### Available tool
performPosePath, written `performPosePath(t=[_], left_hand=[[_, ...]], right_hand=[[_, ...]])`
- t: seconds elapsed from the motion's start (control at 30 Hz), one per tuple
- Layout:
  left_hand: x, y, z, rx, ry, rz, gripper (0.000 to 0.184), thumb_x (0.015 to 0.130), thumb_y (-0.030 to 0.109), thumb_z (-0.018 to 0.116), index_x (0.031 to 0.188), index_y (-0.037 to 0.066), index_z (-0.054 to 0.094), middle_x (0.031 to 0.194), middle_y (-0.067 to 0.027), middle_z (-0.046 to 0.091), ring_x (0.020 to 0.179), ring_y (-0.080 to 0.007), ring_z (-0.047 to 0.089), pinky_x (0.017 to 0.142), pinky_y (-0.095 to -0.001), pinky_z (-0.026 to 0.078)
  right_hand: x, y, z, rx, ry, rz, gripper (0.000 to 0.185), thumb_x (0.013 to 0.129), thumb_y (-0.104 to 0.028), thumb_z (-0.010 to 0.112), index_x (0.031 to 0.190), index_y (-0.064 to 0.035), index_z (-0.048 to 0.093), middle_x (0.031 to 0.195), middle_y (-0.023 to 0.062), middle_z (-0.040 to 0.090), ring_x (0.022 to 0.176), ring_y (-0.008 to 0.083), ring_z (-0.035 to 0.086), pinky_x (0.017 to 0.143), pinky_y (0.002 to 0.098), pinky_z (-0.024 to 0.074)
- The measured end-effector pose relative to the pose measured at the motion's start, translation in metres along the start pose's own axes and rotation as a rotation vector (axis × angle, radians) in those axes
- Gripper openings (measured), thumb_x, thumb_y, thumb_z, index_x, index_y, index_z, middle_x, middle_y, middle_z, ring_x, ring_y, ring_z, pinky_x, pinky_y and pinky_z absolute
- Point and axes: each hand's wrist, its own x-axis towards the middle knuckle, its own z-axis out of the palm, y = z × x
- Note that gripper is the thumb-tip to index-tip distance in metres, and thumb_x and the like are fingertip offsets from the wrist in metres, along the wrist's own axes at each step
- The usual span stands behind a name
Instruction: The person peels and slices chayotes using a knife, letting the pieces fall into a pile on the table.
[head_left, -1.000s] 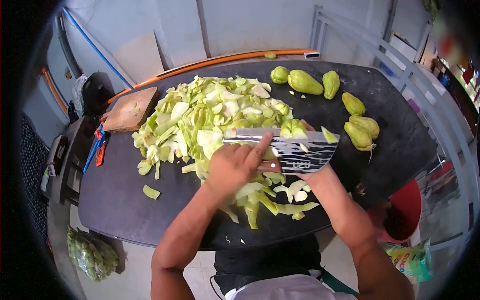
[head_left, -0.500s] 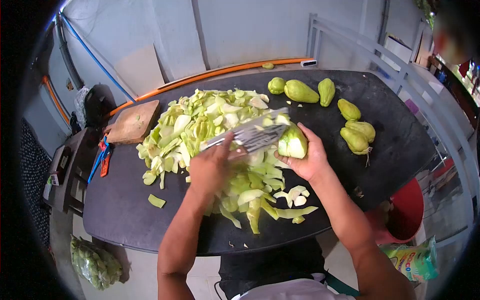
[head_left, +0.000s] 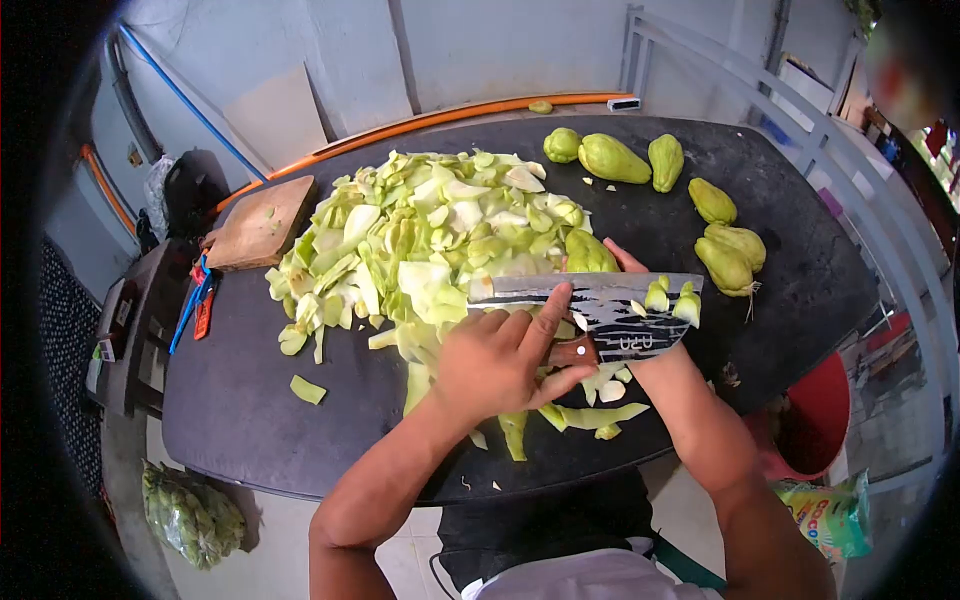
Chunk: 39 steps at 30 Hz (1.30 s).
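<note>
My left hand grips the wooden handle of a broad cleaver, its index finger stretched along the blade. Small green bits cling to the patterned blade, which lies flat across my view. Behind the blade, my right hand holds a green chayote; most of that hand is hidden, with only fingertips and wrist showing. A large heap of pale green slices and peelings lies to the left of the chayote. More peelings lie below the cleaver, near the table's front edge.
Several whole chayotes rest at the back right of the dark table. A wooden board lies at the left edge, beside an orange-handled tool. On the floor are a red bucket and a bag of greens.
Half a second ago the cleaver was tilted and blurred left of the chayote; now it lies across in front of it. My left hand has moved right, and the blade covers most of my right hand.
</note>
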Motion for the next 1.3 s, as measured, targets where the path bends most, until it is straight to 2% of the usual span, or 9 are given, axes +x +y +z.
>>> performPosePath(t=[0.13,0.23,0.4,0.5,0.57,0.6,1.17,1.27,1.3], left_hand=[[-0.003,-0.002,0.005,0.009,0.025,0.024,0.088,0.075,0.058,0.078,0.141,0.005,0.055,0.060,0.0009,0.051,0.048,-0.0165,0.054,0.052,-0.0298,0.048],[-0.005,-0.003,0.004,0.010,0.031,0.043,0.088,0.073,0.058,0.079,0.140,0.005,0.057,0.060,0.0006,0.051,0.049,-0.0160,0.055,0.052,-0.0296,0.048],[-0.002,0.000,0.001,0.040,0.000,0.091,0.087,0.071,0.057,0.081,0.137,0.005,0.059,0.060,0.0006,0.052,0.050,-0.0159,0.056,0.052,-0.0300,0.048],[-0.003,-0.007,0.002,0.025,0.008,0.070,0.087,0.069,0.055,0.083,0.137,0.005,0.059,0.061,0.0005,0.054,0.051,-0.0165,0.057,0.053,-0.0311,0.049],[-0.009,-0.022,0.001,-0.006,0.020,0.038,0.089,0.068,0.053,0.084,0.138,0.004,0.058,0.064,-0.0005,0.058,0.053,-0.0180,0.059,0.054,-0.0323,0.051],[-0.011,-0.029,-0.002,0.004,0.007,0.018,0.090,0.069,0.052,0.084,0.140,0.004,0.056,0.066,-0.0014,0.060,0.054,-0.0190,0.061,0.054,-0.0326,0.052],[-0.011,-0.022,-0.008,0.024,-0.006,-0.006,0.086,0.071,0.051,0.084,0.139,0.005,0.057,0.066,-0.0027,0.063,0.056,-0.0201,0.064,0.056,-0.0331,0.054],[-0.012,-0.042,-0.010,-0.019,-0.013,-0.105,0.079,0.074,0.050,0.083,0.136,0.007,0.060,0.067,-0.0047,0.066,0.055,-0.0229,0.065,0.056,-0.0335,0.054],[-0.011,-0.047,-0.016,-0.007,-0.093,-0.322,0.072,0.077,0.046,0.082,0.134,0.007,0.062,0.076,-0.0091,0.072,0.065,-0.0274,0.071,0.062,-0.0348,0.057]], right_hand=[[-0.001,-0.002,0.000,-0.006,-0.057,0.044,0.036,0.106,-0.027,0.043,0.131,-0.0026,0.055,0.119,0.0119,0.067,0.106,0.0192,0.066,0.098,0.0336,0.0522],[0.001,0.004,-0.004,-0.301,-0.080,-0.106,0.035,0.104,-0.023,0.048,0.132,-0.0027,0.055,0.121,0.0105,0.065,0.108,0.0170,0.064,0.098,0.0316,0.0514],[-0.001,0.007,0.000,-0.464,-0.079,-0.167,0.038,0.101,-0.020,0.056,0.135,-0.0025,0.053,0.125,0.0092,0.064,0.111,0.0156,0.062,0.099,0.0302,0.0500],[0.003,0.008,-0.010,-0.342,-0.070,-0.170,0.039,0.102,-0.024,0.055,0.134,-0.0024,0.054,0.125,0.0108,0.064,0.112,0.0193,0.063,0.099,0.0342,0.0512],[0.007,0.004,-0.020,-0.073,0.045,-0.076,0.039,0.102,-0.028,0.054,0.131,-0.0027,0.057,0.123,0.0123,0.066,0.111,0.0229,0.064,0.098,0.0377,0.0521],[0.007,-0.005,-0.016,0.105,-0.117,0.070,0.037,0.101,-0.032,0.052,0.125,-0.0043,0.062,0.118,0.0138,0.069,0.108,0.0275,0.066,0.097,0.0427,0.0526],[0.003,-0.008,0.003,0.055,-0.018,0.019,0.042,0.103,-0.036,0.045,0.122,-0.0036,0.063,0.114,0.0162,0.070,0.105,0.0284,0.068,0.098,0.0430,0.0524],[0.002,-0.012,0.005,-0.023,-0.021,0.024,0.041,0.100,-0.039,0.052,0.126,-0.0087,0.062,0.120,0.0122,0.068,0.109,0.0277,0.064,0.098,0.0478,0.0493],[-0.001,-0.018,0.013,-0.079,0.017,0.007,0.041,0.098,-0.041,0.055,0.124,-0.0110,0.063,0.118,0.0110,0.068,0.107,0.0285,0.064,0.094,0.0503,0.0501]])
